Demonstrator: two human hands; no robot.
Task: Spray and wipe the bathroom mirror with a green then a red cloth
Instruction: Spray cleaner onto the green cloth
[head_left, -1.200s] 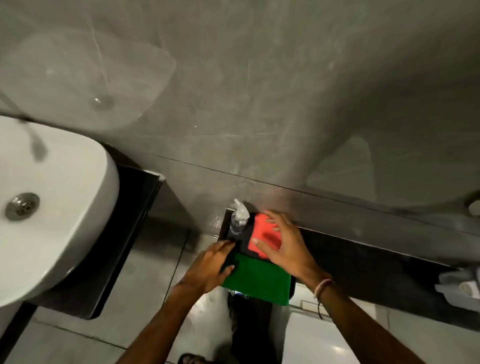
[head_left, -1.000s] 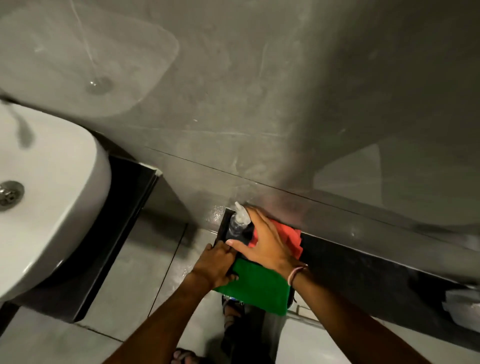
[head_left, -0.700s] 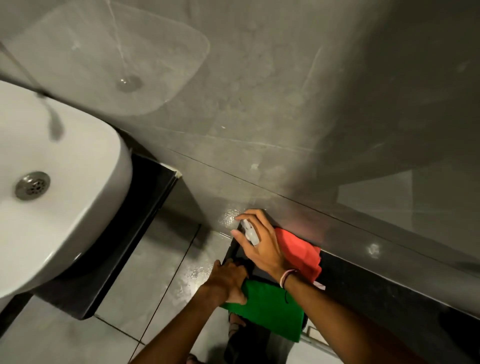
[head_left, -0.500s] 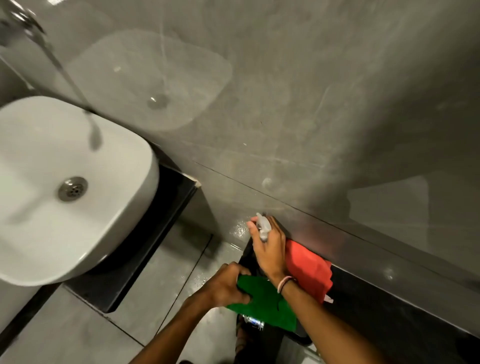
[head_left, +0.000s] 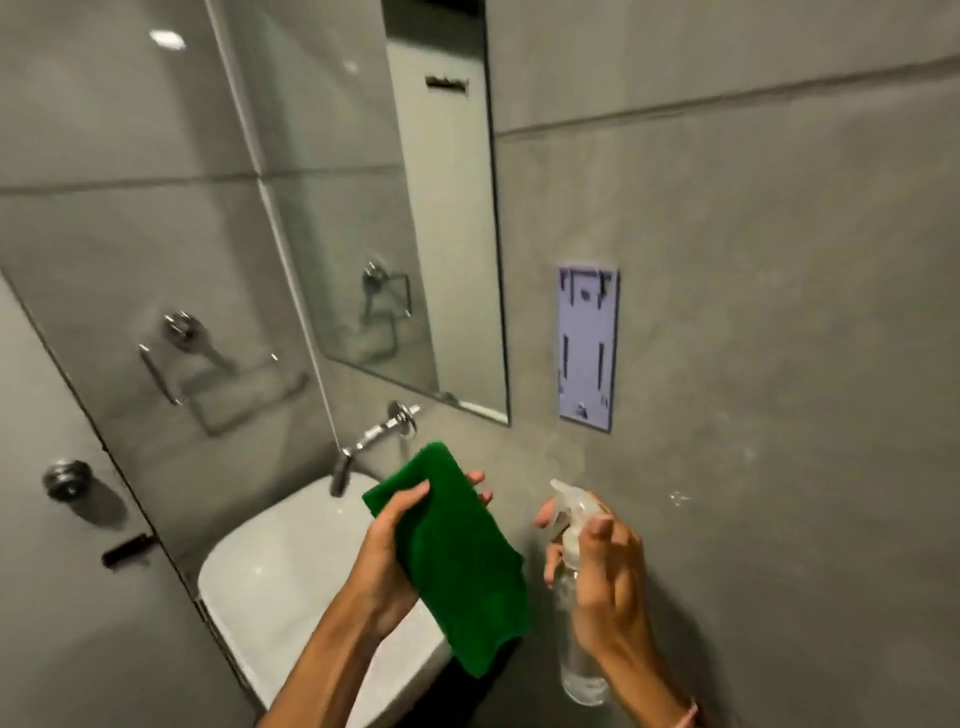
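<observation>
The mirror (head_left: 426, 218) hangs on the grey wall above the basin, upper middle of the view. My left hand (head_left: 387, 561) grips a folded green cloth (head_left: 457, 561), held up in front of the basin. My right hand (head_left: 608, 577) holds a clear spray bottle (head_left: 569, 603) upright, its white nozzle pointing left, below and to the right of the mirror. The red cloth is out of sight.
A white basin (head_left: 280, 587) with a chrome wall tap (head_left: 374, 441) sits below the mirror. A glass partition (head_left: 156, 291) with a chrome towel ring stands on the left. A pale purple wall bracket (head_left: 587, 348) is fixed right of the mirror.
Both hands have lifted off the low black shelf, the left taking the green cloth and the right the spray bottle. My view has swung up from the shelf to the mirror and basin.
</observation>
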